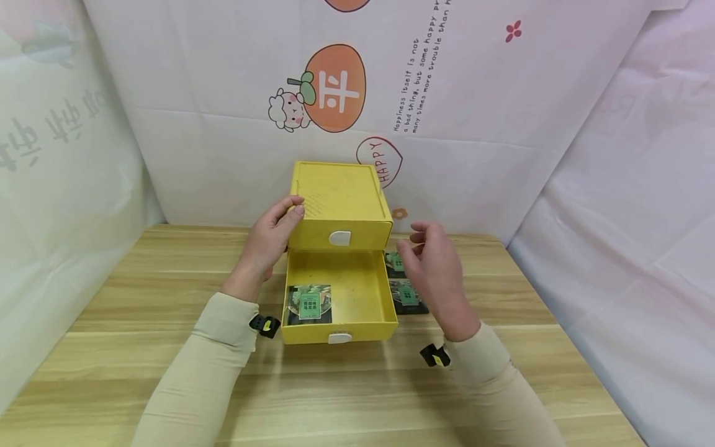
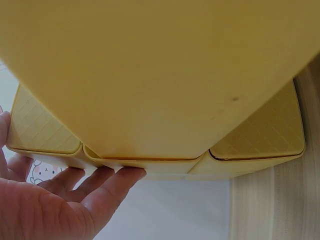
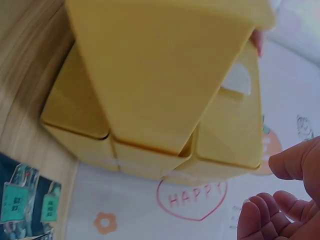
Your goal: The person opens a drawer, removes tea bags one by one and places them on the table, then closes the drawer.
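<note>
yellow drawer unit (image 1: 341, 192): white-tabbed, perhaps scuffed | left hand (image 1: 267, 239): relaxed against its left | right hand (image 1: 438, 267): loose, empty, rightward

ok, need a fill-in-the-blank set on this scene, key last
1. The left grip touches the drawer unit, coloured ____.
2. In head view, the open drawer holds a packet in its front ____ corner.
3. Beside the unit, ____ loose packets show on the table.

Missing words: yellow; left; two
</note>
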A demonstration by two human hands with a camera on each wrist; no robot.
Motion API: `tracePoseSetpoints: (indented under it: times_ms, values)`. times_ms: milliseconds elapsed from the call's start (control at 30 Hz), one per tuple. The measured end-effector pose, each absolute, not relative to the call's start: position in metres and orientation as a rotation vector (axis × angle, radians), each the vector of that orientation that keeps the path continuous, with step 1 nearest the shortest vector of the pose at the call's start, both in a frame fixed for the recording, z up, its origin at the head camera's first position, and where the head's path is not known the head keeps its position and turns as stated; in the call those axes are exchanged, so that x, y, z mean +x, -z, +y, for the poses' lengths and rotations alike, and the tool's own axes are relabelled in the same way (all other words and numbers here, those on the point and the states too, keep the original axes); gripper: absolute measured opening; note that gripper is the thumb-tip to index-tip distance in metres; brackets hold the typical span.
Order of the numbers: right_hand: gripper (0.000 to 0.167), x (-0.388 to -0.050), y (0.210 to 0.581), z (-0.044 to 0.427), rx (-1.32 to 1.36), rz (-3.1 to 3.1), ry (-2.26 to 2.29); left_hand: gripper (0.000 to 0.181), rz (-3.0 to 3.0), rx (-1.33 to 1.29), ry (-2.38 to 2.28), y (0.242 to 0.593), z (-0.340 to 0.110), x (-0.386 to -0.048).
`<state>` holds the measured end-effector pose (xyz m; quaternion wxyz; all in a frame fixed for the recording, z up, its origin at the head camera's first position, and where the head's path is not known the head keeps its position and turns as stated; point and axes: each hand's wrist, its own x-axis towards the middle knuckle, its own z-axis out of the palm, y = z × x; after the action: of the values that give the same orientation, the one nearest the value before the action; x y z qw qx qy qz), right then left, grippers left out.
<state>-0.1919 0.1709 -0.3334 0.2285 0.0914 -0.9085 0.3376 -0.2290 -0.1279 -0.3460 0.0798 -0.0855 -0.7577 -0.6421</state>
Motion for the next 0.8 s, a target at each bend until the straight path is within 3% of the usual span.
tracePoseSetpoints:
  times_ms: [800]
  values:
    - [0.04, -0.162, 0.328, 0.119, 0.513, -2.657, -0.825, 0.057, -2.28, -0.25, 1.901, 0.347, -0.128, -0.229]
